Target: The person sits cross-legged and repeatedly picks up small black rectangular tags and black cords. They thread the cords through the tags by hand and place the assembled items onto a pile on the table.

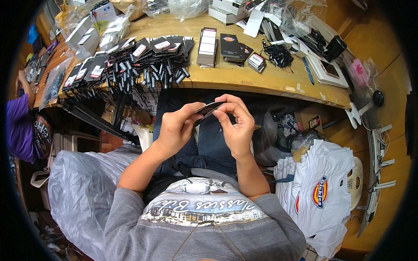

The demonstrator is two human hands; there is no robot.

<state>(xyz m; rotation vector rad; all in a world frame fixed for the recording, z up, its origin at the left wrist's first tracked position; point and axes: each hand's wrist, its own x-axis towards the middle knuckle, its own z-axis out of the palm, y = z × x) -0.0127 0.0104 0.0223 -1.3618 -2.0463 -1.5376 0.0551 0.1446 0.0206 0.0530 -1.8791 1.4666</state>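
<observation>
— What is held, and where?
— A dark card is pinched between the left hand and the right hand, above the lap, just below the wooden table.
— And on the table?
— Rows of black tags are laid out.

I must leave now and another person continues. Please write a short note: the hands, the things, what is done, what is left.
Left hand and right hand: both grip one dark tag between the fingers, above the lap.
Things: strung tags fanned along the table's left edge; unstrung stacks and loose cords at its middle.
Done: the fanned row.
Left: apparently the held tag and the stacks.
</observation>
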